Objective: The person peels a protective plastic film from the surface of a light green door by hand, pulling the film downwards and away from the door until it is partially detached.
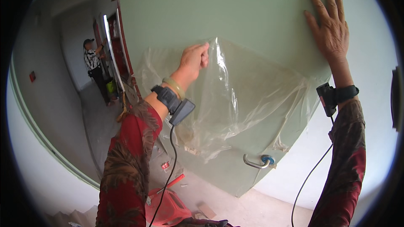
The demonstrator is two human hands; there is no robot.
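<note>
A pale green door (252, 12) fills the middle of the view. Clear plastic film (258, 91) hangs wrinkled and partly loose across it. My left hand (194, 58) has its fingers closed on the film's upper edge. At the upper right, my right hand (329, 28) lies flat with fingers spread on the door, close to its edge, and holds nothing. Below the film, a metal lever handle (255, 162) with a blue-covered round plate sticks out from the door. Film bunches at its lower edge above the handle.
A red plastic stool (170, 206) stands on the floor, with a red-handled tool (175, 180) by it. A small block (206, 209) and scraps lie nearby. To the left, a person (94, 66) stands in the corridor beside another doorway, near a green bucket (110, 86).
</note>
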